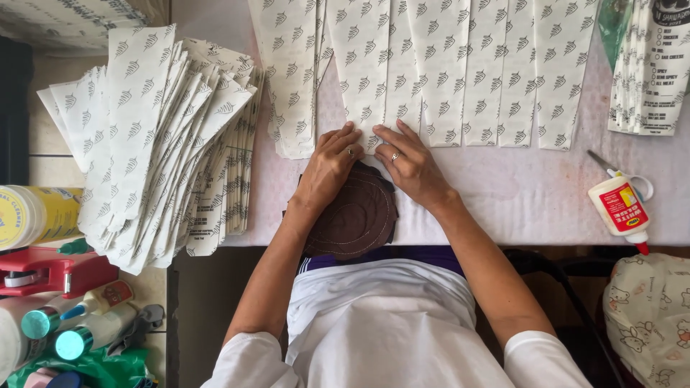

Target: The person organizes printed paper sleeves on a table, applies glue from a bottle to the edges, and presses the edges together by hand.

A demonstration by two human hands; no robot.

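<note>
Left hand (pixel 332 162): flat, fingers extended and together, grasping nothing, fingertips pressing the lower end of one white paper sleeve (pixel 361 79) printed with grey leaf marks. Right hand (pixel 411 164): likewise flat and unclenched, fingertips on the same lower end just beside the left, apparently to hold a fold or seam down. Sleeve lies in a row of overlapping sleeves (pixel 489 72) fanned across the pale table cover (pixel 517 194), each lower end left exposed, likely for easy access one after another. Brown stitched round pad (pixel 359 219) sits under the wrists at the table edge. Heaped stack of similar sleeves (pixel 158 144) to the left, well apart from the hands. Glue bottle (pixel 619 208), white with red label, lies near the right edge. Red tape dispenser (pixel 50 269) at lower left
</note>
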